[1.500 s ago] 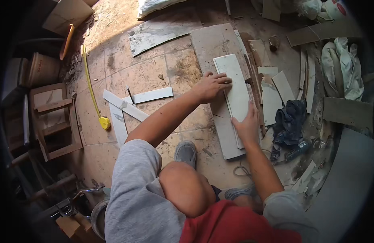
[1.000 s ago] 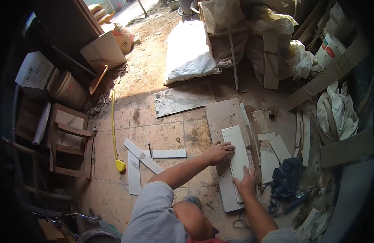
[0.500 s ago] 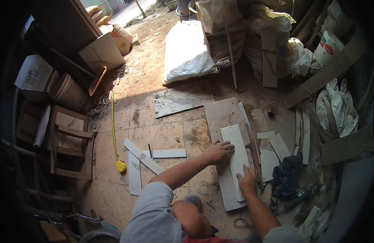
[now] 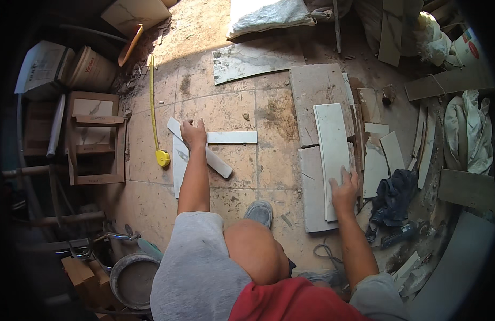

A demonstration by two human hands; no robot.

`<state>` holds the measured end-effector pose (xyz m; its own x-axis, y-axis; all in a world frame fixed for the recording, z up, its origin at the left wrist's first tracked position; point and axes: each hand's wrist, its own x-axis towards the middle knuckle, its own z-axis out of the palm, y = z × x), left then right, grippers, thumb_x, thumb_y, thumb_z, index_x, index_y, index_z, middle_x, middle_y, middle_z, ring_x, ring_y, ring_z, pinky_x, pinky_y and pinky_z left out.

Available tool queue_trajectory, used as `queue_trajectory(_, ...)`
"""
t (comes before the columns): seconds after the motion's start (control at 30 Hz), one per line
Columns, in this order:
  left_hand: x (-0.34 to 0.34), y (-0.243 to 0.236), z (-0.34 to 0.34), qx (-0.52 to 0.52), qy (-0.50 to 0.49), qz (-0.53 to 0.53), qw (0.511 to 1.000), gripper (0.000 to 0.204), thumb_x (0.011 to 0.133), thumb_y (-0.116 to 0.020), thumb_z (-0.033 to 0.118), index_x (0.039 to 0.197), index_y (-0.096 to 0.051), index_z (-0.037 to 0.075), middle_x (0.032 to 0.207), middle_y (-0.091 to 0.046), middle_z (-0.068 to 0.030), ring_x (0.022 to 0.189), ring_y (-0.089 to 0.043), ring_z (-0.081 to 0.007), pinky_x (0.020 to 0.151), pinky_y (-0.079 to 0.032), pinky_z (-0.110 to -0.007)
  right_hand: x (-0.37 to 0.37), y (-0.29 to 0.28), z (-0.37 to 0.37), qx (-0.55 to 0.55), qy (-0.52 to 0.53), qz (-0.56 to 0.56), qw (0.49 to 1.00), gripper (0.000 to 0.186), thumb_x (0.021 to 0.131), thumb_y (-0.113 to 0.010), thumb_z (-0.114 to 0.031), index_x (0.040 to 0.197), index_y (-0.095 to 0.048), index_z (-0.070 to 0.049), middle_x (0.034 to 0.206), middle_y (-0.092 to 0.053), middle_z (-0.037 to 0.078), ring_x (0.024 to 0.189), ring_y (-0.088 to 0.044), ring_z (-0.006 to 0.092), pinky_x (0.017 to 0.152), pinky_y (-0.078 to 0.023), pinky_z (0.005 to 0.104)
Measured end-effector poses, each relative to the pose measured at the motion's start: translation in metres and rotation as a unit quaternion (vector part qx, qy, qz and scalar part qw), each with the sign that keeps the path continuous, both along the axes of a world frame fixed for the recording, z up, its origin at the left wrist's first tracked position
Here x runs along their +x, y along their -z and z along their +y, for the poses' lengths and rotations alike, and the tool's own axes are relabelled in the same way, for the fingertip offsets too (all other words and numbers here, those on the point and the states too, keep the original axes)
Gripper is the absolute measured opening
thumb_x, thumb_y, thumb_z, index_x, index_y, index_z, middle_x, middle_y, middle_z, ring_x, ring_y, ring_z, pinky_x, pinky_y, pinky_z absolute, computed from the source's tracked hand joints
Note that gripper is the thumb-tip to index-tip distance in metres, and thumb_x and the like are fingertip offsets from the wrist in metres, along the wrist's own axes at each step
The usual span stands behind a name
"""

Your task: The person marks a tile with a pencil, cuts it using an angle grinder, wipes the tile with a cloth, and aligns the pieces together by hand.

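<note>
In the head view, the person's right hand point(image 4: 345, 191) is resting on a long white tile piece point(image 4: 332, 139), fingers spread wide and thumb out, so it's basically lying over the lower right part rather than clamping down. That tile is sitting lengthwise on a pair of greyish boards point(image 4: 317, 83) on the floor. The left hand point(image 4: 194, 135) is hanging out over some narrow strips, fingers curled, and honestly you can't tell if it's gripping anything, since its back is blocking the view. One strip point(image 4: 219, 163) is slanting out under it, another point(image 4: 236, 137) is pointing off to the right. A yellow tape measure point(image 4: 162, 158) is lying just left of those, blade out. Over past the right hand, a dark cloth point(image 4: 396, 195) is lying bunched up.
</note>
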<state>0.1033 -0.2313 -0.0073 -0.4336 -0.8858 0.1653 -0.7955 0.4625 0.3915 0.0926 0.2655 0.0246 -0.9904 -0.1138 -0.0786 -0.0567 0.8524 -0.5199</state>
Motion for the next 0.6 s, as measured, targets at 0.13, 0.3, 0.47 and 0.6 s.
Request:
queue_trajectory(0.13,0.013,0.011,-0.004,0.073,0.040,-0.171,0.982,0.048,0.085,-0.073,0.044,0.116,-0.065,0.008,0.117,-0.063,-0.0138,0.112,-0.061,-0.0310,0.093,-0.050,-0.042,-0.001,-0.003,-0.001,0.004,-0.003,0.000,1.000,0.055,0.078,-0.079,-0.017,0.128,-0.062,-0.001,0.132,-0.051,0.024,0.122,-0.050,0.0418,0.105,-0.040,0.0474)
queue_trajectory(0.3,-0.001,0.028,-0.008,0.161,0.005,-0.182,0.970,0.039,0.088,-0.070,0.039,0.109,-0.069,0.006,0.106,-0.069,-0.0141,0.102,-0.066,-0.0302,0.091,-0.051,-0.042,-0.002,-0.002,-0.002,0.007,0.011,-0.007,1.000,0.055,0.078,-0.078,-0.018,0.128,-0.062,-0.002,0.133,-0.051,0.024,0.122,-0.050,0.0416,0.105,-0.040,0.0472)
queue_trajectory(0.47,-0.007,0.013,0.001,0.067,0.040,-0.021,0.997,0.036,0.093,-0.065,0.035,0.099,-0.067,0.000,0.091,-0.071,-0.0174,0.088,-0.069,-0.0318,0.083,-0.052,-0.041,-0.001,0.003,0.001,-0.007,0.004,0.007,1.000,0.055,0.078,-0.078,-0.018,0.128,-0.062,-0.003,0.134,-0.050,0.023,0.123,-0.049,0.0419,0.105,-0.040,0.0470)
queue_trajectory(0.6,-0.016,-0.024,0.037,0.404,0.058,0.271,0.872,0.025,0.101,-0.056,0.030,0.104,-0.056,0.005,0.090,-0.067,-0.0079,0.077,-0.064,-0.0155,0.065,-0.050,-0.035,-0.002,-0.002,0.000,0.005,0.008,-0.006,1.000,0.056,0.077,-0.078,-0.019,0.129,-0.062,-0.003,0.135,-0.050,0.023,0.123,-0.049,0.0420,0.106,-0.040,0.0470)
